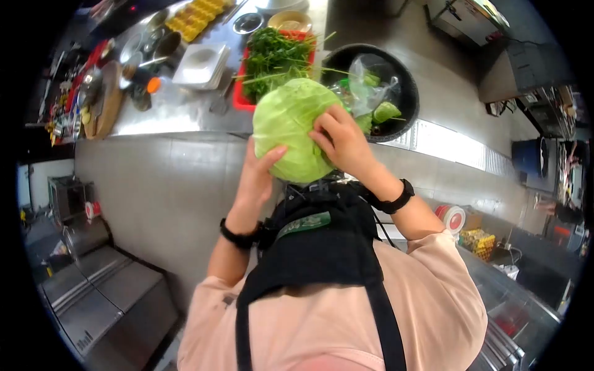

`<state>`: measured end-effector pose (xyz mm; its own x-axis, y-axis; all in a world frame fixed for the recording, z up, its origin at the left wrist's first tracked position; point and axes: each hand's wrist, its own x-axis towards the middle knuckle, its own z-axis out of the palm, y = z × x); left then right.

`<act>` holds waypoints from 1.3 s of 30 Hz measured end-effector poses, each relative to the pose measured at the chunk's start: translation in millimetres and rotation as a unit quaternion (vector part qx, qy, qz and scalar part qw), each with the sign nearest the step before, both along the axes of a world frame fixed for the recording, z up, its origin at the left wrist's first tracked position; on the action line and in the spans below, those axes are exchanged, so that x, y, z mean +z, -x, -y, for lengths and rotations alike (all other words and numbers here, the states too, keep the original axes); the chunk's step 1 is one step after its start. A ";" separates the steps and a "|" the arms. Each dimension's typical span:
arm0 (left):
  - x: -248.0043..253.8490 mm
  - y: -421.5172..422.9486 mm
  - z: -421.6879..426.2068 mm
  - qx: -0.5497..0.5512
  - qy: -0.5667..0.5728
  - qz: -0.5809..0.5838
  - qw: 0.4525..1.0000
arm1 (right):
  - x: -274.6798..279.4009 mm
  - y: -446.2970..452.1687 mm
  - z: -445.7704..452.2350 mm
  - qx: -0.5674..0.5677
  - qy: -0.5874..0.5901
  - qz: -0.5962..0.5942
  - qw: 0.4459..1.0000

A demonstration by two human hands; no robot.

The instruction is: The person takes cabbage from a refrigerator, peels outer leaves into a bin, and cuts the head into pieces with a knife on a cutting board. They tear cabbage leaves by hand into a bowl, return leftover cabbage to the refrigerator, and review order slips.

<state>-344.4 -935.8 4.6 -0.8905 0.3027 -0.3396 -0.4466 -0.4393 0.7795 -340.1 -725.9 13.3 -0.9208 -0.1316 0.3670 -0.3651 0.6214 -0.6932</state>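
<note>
A large pale green cabbage (288, 127) is held up in front of my apron, between the steel counter and my body. My left hand (258, 167) supports it from the lower left, thumb on the front and the other fingers hidden behind. On the right side, my right hand (343, 139) has its fingers bent against the outer leaves, in a pinch at the surface. Whether a leaf is between those fingertips I cannot make out. Just beyond the cabbage is a red basket (237, 99) of leafy green herbs (275, 55).
A black bin (405, 117) with a plastic bag and cabbage leaves stands right of the counter (179, 117). White square dishes (201, 65), a yellow egg tray (197, 18), an orange-capped bottle (145, 80) and a round wooden board (108, 102) are on the counter.
</note>
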 end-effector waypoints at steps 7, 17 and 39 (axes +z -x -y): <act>2.4 17.9 -32.9 -0.065 0.024 -0.011 0.998 | 20.0 -2.7 -25.1 -0.068 -0.008 -0.018 0.997; -3.4 54.9 -87.2 -0.107 0.065 -0.036 0.992 | -12.0 32.5 -106.9 -0.148 0.061 0.005 0.987; -18.5 84.4 -195.3 -0.122 0.166 -0.021 0.978 | -33.1 58.2 -181.7 -0.195 0.041 -0.022 0.980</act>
<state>-428.8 -740.6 -13.8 -0.8205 0.3876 -0.4202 -0.4715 -0.0433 0.8808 -398.3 -544.2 -19.8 -0.8782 0.2574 0.4031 -0.1429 0.6632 -0.7347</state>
